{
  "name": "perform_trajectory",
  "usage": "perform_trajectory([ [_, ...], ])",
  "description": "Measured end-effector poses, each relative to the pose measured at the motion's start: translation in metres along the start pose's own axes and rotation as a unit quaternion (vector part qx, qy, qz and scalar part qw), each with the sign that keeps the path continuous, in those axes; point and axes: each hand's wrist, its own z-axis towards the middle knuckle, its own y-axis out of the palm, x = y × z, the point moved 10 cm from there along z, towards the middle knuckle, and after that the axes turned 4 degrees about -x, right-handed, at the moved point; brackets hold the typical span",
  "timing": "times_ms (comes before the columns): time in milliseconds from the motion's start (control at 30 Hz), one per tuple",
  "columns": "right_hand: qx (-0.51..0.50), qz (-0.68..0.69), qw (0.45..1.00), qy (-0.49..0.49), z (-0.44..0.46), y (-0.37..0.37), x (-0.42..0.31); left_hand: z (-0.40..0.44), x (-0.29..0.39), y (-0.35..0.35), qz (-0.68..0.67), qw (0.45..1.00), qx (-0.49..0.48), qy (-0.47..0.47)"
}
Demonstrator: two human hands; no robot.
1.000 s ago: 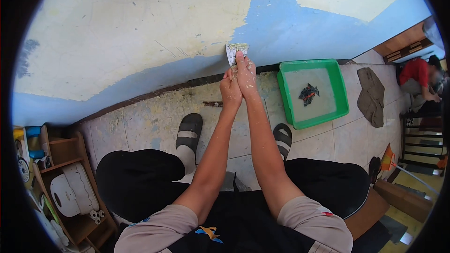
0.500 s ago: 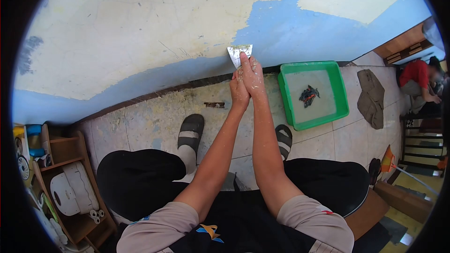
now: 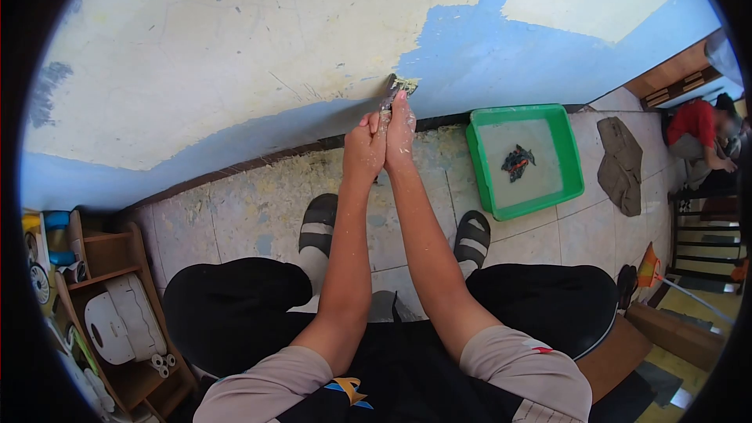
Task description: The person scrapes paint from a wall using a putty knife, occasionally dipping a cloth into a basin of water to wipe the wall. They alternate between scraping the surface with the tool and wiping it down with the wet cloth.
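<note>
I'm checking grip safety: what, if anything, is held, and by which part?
A scraper, by its handle end: the left hand and right hand are clasped together around it, hiding the handle itself.

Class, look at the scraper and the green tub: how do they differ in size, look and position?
The scraper is small; the green tub is far larger.
The scraper's blade is greyish with pale flecks; the tub is bright green, holding a dark bundle.
The scraper is held up at the wall by the left hand and right hand; the tub sits on the floor.
Both are near the wall's blue part.
</note>
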Motion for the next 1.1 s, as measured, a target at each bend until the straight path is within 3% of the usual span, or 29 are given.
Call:
perform_trajectory([
  [67, 0.019, 0.013, 1.0, -0.009, -0.002, 0.004, -0.008, 0.004, 0.022, -0.01, 0.009, 1.0, -0.003, 0.018],
  [133, 0.044, 0.06, 0.997, 0.015, 0.0, 0.004, -0.007, 0.007, 0.029, -0.007, 0.106, 0.991, -0.078, -0.036],
  [267, 0.02, 0.068, 0.997, 0.005, -0.004, 0.015, -0.003, 0.003, 0.032, -0.019, 0.126, 0.99, -0.064, -0.027],
  [367, -0.005, 0.11, 0.992, 0.067, -0.016, 0.036, 0.031, -0.004, 0.04, -0.054, 0.16, 0.987, -0.01, -0.011],
  [433, -0.009, 0.143, 0.987, 0.078, -0.02, 0.05, 0.044, -0.006, 0.033, -0.071, 0.236, 0.968, -0.041, -0.072],
  [633, -0.013, 0.278, 0.959, 0.058, -0.016, 0.066, 0.045, 0.005, 0.068, -0.073, 0.341, 0.937, -0.07, -0.037],
  [900, 0.007, 0.34, 0.94, 0.034, -0.017, 0.075, 0.033, 0.008, 0.085, -0.078, 0.374, 0.924, -0.069, -0.04],
  [1100, 0.041, 0.33, 0.939, 0.086, -0.02, 0.067, 0.041, 0.009, 0.078, -0.061, 0.367, 0.926, -0.08, -0.039],
])
